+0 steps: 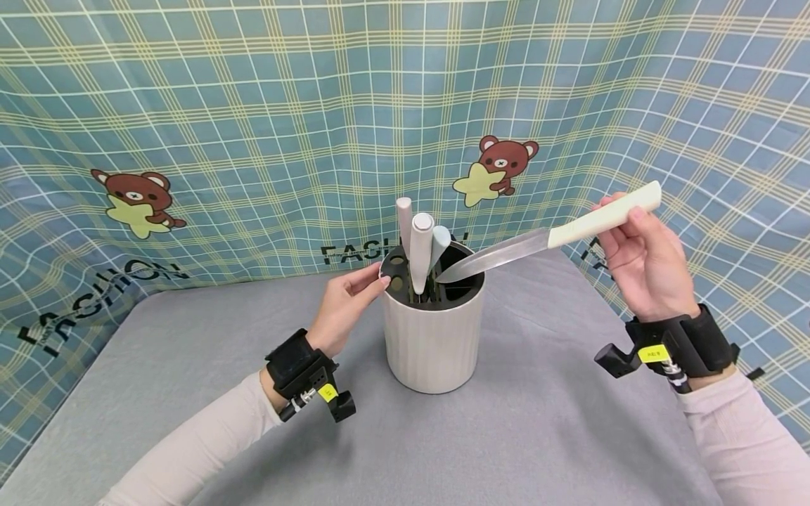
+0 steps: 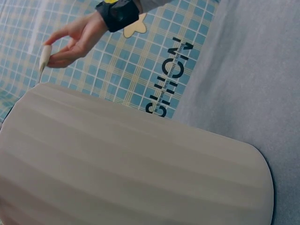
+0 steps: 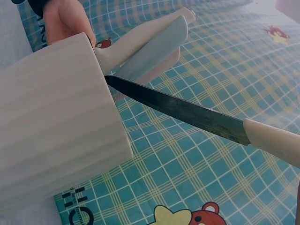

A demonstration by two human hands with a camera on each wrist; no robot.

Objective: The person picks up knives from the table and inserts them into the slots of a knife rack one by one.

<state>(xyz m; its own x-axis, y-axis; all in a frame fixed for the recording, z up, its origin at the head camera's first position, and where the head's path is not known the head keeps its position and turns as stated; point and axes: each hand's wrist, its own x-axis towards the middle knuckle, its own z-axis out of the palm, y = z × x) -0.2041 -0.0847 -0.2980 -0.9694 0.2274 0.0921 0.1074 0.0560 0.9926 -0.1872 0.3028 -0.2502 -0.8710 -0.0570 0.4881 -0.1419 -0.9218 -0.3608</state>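
A ribbed, off-white knife holder (image 1: 432, 348) stands upright on the cloth, with a black slotted insert (image 1: 460, 289) in its top. My left hand (image 1: 344, 306) holds the holder's left rim between thumb and fingers. On the right, my right hand (image 1: 652, 263) grips the cream handle (image 1: 604, 214) of a kitchen knife (image 1: 500, 256). Its bare blade slants down to the left, the tip over the holder's opening; whether the tip touches the insert, I cannot tell. A white handle (image 1: 421, 246), a pale blue handle (image 1: 439, 242) and a pinkish handle (image 1: 403, 218) stick up from the insert.
Grey cloth (image 1: 209, 337) covers the table around the holder. A checked blue-green curtain (image 1: 285, 140) with printed bears hangs behind and along both sides.
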